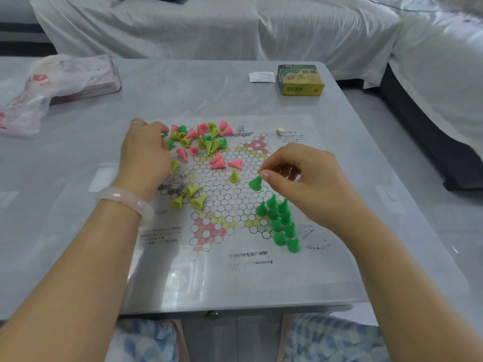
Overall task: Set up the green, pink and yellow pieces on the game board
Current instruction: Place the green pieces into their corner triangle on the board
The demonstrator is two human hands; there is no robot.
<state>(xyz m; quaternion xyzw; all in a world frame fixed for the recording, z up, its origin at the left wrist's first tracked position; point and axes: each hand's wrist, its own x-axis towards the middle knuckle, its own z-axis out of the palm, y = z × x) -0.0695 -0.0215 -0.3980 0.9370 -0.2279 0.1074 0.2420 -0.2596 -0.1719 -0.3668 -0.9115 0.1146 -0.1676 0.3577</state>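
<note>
1. My right hand (300, 176) hangs over the game board (235, 194), thumb and forefinger pinching a green piece (255, 183) by its tip, tilted, above the upright green cluster (281, 223) at the board's near right corner.
2. My left hand (146, 155) reaches into the mixed pile (201, 139) of green, pink and yellow pieces at the board's far left; I cannot tell what its curled fingers hold.
3. A die (280, 131), a yellow box (300, 79) and a plastic bag (39, 90) lie farther back on the desk (78, 205).

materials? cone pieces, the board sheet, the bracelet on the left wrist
Cone pieces: look like moulded plastic, solid uniform colour with a slight sheen.
Board sheet: seems thin clear plastic film printed with circles; the table shows through it and it carries glare and creases.
Bracelet: pale pink, translucent, smooth and glossy; could be stone, glass or resin, the view cannot settle which.
</note>
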